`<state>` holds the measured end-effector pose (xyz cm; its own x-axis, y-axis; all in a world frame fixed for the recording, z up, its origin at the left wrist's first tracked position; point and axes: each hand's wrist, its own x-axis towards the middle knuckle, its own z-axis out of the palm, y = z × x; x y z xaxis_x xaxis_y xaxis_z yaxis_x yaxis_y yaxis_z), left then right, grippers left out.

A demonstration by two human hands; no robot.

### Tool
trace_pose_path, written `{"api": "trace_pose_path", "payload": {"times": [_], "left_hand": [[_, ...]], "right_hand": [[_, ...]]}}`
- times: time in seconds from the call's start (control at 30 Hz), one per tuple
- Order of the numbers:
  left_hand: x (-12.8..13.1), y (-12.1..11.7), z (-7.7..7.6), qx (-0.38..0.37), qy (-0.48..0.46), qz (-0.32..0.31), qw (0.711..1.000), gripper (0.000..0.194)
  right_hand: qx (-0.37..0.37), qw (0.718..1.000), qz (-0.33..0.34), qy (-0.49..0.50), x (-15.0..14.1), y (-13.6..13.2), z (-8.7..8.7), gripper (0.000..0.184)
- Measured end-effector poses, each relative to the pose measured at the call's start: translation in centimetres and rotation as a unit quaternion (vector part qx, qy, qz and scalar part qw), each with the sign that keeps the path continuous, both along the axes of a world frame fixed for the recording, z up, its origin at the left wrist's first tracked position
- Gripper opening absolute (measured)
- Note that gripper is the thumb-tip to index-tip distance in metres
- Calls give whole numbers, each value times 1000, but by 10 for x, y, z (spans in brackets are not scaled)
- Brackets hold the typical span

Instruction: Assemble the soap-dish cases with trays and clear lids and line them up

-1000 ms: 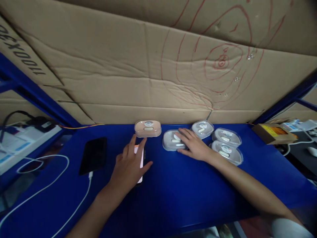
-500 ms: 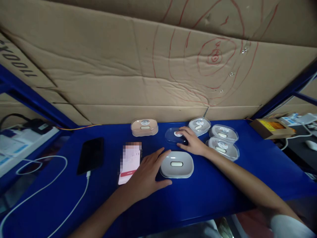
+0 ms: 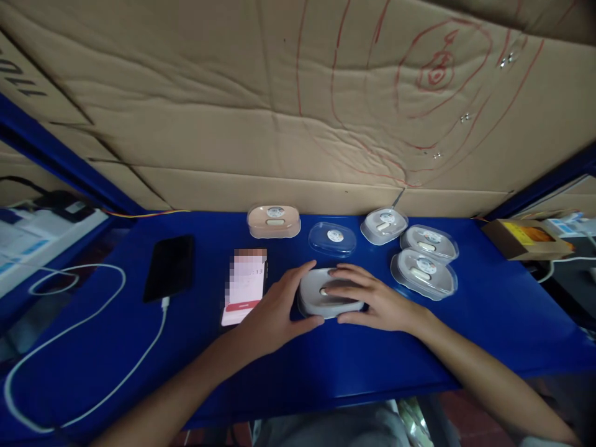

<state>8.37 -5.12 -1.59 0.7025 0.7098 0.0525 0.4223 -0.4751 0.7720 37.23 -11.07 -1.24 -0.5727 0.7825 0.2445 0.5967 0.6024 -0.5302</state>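
A grey oval box [image 3: 313, 299] without its lid lies on the blue table [image 3: 326, 366] in front of me. My left hand [image 3: 274, 310] cups its left side, thumb and fingers curved round the rim. My right hand [image 3: 372, 301] lies over the top of the box, fingers reaching onto it. Its clear lid [image 3: 332, 239] with a white sticker rests apart, just behind. A lit phone with a pink screen [image 3: 245, 287] is left of my left hand.
A peach lidded box [image 3: 274, 221] stands at the back. Three grey lidded boxes [image 3: 426, 261] cluster at the right. A black phone [image 3: 168, 267] with a white cable [image 3: 84, 347] lies at the left. A cardboard wall rises behind; a small carton [image 3: 526, 239] sits far right.
The right hand took the clear lid off the grey box and set it down behind, then came back onto the box. The left hand left the pink phone and holds the box.
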Motion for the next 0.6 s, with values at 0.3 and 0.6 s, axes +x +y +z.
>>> {"api": "trace_pose_path", "payload": {"times": [0.3,0.6], "left_hand": [[-2,0,-8,-57,-22,16,998,113],[-2,-3,-12,-7,-8,-3,1000,111]], "right_hand": [[9,998,10,60,-7,2,-1,45],[68,992,-90,62,4,9,-7,33]]}}
